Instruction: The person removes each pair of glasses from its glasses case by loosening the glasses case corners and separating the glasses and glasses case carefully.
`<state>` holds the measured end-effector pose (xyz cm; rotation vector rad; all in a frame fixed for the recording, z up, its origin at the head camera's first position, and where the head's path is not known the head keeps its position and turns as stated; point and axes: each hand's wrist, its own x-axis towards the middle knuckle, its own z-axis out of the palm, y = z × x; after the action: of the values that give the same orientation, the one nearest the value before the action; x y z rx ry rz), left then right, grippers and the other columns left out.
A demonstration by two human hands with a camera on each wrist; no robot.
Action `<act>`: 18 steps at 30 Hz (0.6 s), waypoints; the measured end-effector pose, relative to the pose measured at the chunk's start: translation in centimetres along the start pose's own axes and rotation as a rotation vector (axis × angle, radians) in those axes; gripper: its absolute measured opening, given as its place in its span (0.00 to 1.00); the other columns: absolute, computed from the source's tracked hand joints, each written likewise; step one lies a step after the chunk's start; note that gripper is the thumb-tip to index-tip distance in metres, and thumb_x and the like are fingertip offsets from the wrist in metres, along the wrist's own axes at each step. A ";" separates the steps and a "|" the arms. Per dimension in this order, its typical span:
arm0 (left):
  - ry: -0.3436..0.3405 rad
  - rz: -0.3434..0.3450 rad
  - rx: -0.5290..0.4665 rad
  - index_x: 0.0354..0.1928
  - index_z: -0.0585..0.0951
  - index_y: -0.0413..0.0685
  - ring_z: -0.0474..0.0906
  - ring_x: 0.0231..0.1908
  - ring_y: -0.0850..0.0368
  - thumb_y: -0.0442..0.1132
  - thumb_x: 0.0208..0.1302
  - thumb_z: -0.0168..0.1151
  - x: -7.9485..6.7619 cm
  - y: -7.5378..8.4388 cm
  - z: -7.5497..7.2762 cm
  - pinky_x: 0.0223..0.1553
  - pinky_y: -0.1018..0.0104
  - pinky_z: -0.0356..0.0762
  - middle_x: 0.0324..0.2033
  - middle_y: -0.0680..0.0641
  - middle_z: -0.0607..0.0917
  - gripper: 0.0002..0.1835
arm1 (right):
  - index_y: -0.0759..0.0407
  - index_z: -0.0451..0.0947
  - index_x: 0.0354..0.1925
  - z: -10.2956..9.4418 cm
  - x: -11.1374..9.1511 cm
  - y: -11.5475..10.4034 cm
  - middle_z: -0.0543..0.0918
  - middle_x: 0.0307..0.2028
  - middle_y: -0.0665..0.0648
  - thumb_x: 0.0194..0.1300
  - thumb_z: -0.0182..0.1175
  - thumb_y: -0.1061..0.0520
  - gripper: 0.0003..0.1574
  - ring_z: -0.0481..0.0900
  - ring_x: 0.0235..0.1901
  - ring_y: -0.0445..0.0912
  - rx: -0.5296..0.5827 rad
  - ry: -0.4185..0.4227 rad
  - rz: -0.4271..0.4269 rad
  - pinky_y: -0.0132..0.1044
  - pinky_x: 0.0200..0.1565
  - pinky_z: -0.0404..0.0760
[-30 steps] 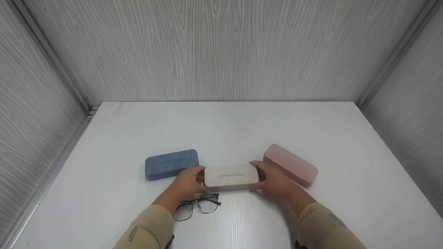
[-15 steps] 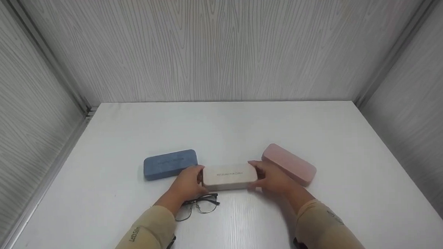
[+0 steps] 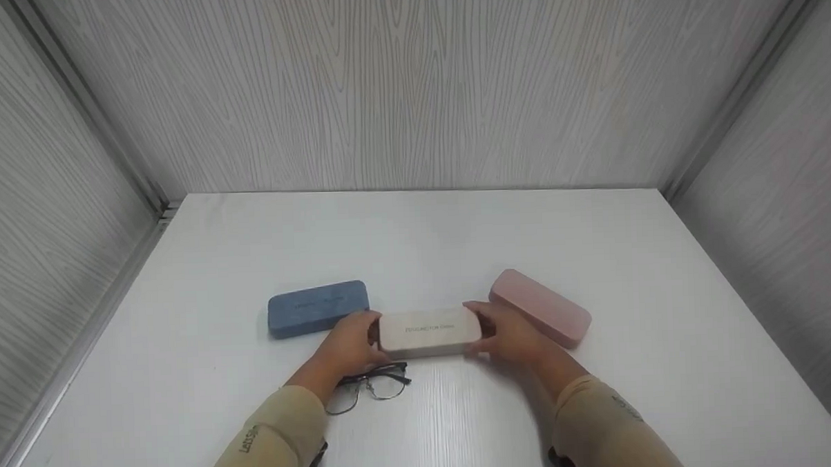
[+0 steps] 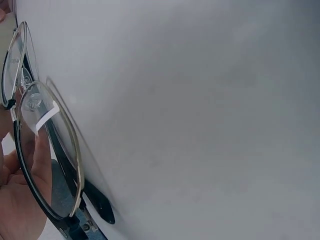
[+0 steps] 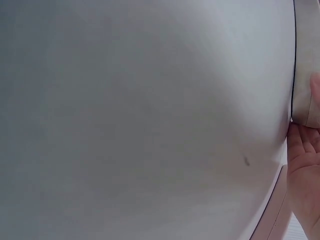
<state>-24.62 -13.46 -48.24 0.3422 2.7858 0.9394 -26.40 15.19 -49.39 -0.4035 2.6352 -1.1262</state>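
Your tan sleeves [image 3: 277, 439] are coming in from the near edge of view, and just ahead of the left one the eyeglasses [image 3: 371, 381] are lying on the white surface [image 3: 430, 247], lenses toward you. Their long axis is slanting, the right end pointing a little away from you, and your left hand [image 3: 350, 343] is clearly the nearer one, with its wrist partly covering them.

Beyond the glasses, the white case [image 3: 430, 333] is sitting straight in front of you, printed face up and looking closed. Its long axis is running sideways, directly from one hand to the other. Your left hand is gripping the left short end and your right hand [image 3: 512, 332] is gripping the right one, so neither is nearer. I judge that this end-to-end line is what any shift of the case is depending on. You cannot tell whether its underside is touching the surface.

Slightly farther, the blue case [image 3: 317, 309] is lying nearly sideways behind your left hand, while the pink case [image 3: 540, 308] is slanting behind your right, its far end pointing left. The grained back panel [image 3: 410, 88] is standing farthest away.
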 end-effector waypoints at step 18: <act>-0.014 -0.015 0.024 0.38 0.72 0.48 0.68 0.33 0.57 0.38 0.40 0.75 0.2 0.1 0.1 0.34 0.64 0.69 0.31 0.51 0.72 0.23 | 0.37 0.67 0.61 -1.0 0.5 -0.1 0.70 0.58 0.41 0.47 0.67 0.42 0.41 0.62 0.62 0.41 -0.011 -0.049 0.077 0.44 0.63 0.59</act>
<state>-24.76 -13.30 -48.27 0.3289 2.7853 0.8971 -27.16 15.64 -48.74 -0.3245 2.5916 -1.0651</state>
